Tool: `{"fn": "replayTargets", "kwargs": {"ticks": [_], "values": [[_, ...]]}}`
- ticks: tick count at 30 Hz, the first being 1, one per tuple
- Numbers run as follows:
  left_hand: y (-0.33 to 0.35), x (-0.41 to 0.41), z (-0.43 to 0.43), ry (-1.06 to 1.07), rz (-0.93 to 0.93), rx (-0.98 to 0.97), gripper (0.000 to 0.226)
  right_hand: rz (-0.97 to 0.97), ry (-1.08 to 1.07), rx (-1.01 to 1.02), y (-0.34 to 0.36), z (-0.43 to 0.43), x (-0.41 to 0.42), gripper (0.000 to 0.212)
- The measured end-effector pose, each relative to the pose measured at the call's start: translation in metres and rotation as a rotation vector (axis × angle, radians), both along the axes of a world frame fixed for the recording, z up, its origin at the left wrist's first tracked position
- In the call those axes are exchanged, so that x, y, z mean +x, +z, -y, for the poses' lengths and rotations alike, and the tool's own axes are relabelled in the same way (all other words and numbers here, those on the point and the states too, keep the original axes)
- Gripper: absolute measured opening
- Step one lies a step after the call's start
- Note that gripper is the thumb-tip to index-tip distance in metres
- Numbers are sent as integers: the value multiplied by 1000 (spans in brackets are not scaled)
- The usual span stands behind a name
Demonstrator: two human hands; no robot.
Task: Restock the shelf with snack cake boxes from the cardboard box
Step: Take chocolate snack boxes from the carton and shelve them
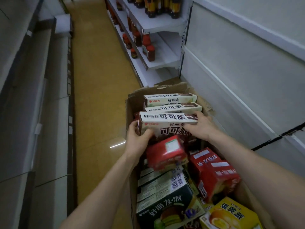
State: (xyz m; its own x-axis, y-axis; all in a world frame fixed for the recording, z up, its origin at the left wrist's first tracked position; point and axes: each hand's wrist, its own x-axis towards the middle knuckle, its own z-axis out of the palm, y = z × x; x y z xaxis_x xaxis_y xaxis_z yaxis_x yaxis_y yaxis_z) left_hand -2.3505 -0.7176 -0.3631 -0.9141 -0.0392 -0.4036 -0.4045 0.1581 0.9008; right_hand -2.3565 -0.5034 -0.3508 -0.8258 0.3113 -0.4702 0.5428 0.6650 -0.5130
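Note:
An open cardboard box [131, 104] stands on the floor, full of snack cake boxes. Both hands hold one white and brown cocoa pie box [166, 120] near the carton's far end. My left hand [138, 139] grips its left end, thumb on the front face. My right hand [200, 126] grips its right end, fingers over the top edge. Two more white boxes [171, 103] stand behind it. Red boxes [166, 152], a dark green box [165, 207] and a yellow box [231, 214] lie nearer me in the carton.
White shelves [158, 25] with dark sauce bottles and red-lidded jars [150, 52] stand at the far right of the aisle. A white shelf unit [239, 71] runs along the right beside the carton. Grey shelving lines the left. Yellow floor [99, 80] runs between.

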Motion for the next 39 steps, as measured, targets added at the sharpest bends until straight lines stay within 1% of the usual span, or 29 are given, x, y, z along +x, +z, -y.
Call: {"fn": "replayTargets", "kwargs": {"ticks": [2, 5, 10, 13, 16, 17, 19, 21, 22, 23, 25, 26, 27, 30, 32, 33, 35, 37, 39], "values": [[28, 1, 3, 61, -47, 32, 55, -20, -3, -75, 15, 1, 3, 89], [65, 7, 8, 147, -45, 119, 53, -71, 26, -145, 42, 2, 9, 81], [110, 30, 17, 287, -20, 221, 50, -302, 2, -248, 84, 0, 12, 90], [133, 44, 23, 363, -30, 290, 58, -372, -84, -431, 108, 6, 19, 81], [156, 59, 30, 425, -75, 351, 67, -372, -97, -573, 127, 14, 27, 86], [163, 64, 33, 447, -92, 356, 68, -368, -93, -626, 134, 18, 32, 82], [179, 73, 39, 494, -140, 325, 66, -357, -68, -724, 146, 28, 39, 78], [194, 84, 45, 541, -210, 265, 58, -354, -30, -737, 156, 38, 43, 91], [203, 90, 49, 557, -261, 234, 56, -372, -1, -739, 161, 42, 43, 95], [210, 95, 53, 575, -311, 194, 57, -390, 27, -745, 170, 49, 47, 91], [225, 105, 64, 606, -396, 96, 59, -428, 85, -745, 187, 62, 48, 74], [233, 111, 71, 617, -437, 45, 56, -453, 116, -745, 195, 70, 48, 68], [241, 117, 78, 626, -477, -4, 49, -476, 145, -740, 204, 78, 49, 64], [265, 137, 101, 649, -577, -144, 28, -560, 221, -732, 234, 106, 52, 63], [281, 152, 120, 657, -621, -213, 21, -587, 267, -759, 256, 129, 58, 52], [288, 159, 131, 672, -640, -241, 22, -603, 292, -773, 266, 142, 63, 44], [302, 172, 155, 715, -657, -282, 22, -645, 357, -791, 285, 168, 71, 37], [315, 185, 179, 765, -676, -319, 21, -660, 417, -808, 300, 194, 76, 34], [327, 199, 205, 812, -695, -334, 26, -656, 472, -831, 312, 224, 81, 36]]}}
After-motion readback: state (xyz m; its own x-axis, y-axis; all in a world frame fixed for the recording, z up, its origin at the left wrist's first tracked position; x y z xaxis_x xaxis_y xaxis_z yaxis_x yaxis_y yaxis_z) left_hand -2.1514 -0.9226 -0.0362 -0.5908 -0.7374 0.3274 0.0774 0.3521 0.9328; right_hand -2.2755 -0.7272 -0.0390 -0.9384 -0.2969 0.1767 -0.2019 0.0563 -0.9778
